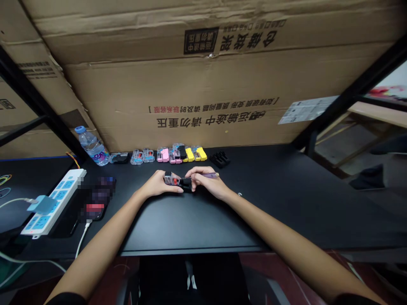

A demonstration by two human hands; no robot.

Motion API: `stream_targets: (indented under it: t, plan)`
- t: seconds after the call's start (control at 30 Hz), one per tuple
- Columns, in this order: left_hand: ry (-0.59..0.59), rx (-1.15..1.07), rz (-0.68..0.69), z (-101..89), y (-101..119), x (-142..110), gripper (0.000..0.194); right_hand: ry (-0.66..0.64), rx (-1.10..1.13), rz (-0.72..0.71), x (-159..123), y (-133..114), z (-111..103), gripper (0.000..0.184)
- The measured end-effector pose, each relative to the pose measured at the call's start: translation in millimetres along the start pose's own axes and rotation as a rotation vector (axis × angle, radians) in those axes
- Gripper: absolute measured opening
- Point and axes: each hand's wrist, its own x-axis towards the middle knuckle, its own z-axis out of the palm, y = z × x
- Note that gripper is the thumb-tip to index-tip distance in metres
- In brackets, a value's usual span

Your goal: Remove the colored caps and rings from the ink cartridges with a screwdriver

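Observation:
My left hand (158, 184) and my right hand (207, 182) meet at the middle of the black desk (197, 224). Between them is a small transparent plastic casing (170, 178) with red parts inside, joined to a black piece (186, 183). My left fingers grip the casing. My right fingers press on the black piece and also hold a slim purple tool (210, 175), probably a small screwdriver. Fingers hide much of the casing. Along the back of the desk lies a row of small casings (171, 155) in clear, pink, yellow and black.
A large cardboard box (203, 80) stands behind the desk. To the left are a water bottle (92, 146), a white power strip (52, 203) with a plugged-in charger, and a blurred phone (95, 201). Black plastic pieces (219, 159) lie at the back.

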Motion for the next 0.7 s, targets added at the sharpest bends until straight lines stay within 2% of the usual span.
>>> stream_targets:
  t: [0.3,0.7]
  plan:
    - [-0.01,-0.035,0.02,1.4,-1.9,0.4,0.058,0.015,0.054,0.032,1.2,-1.1,2.7,0.019]
    - [-0.023,-0.048,0.033,2.2,2.7,-0.1,0.059,0.015,-0.048,0.037,1.4,-3.7,4.9,0.021]
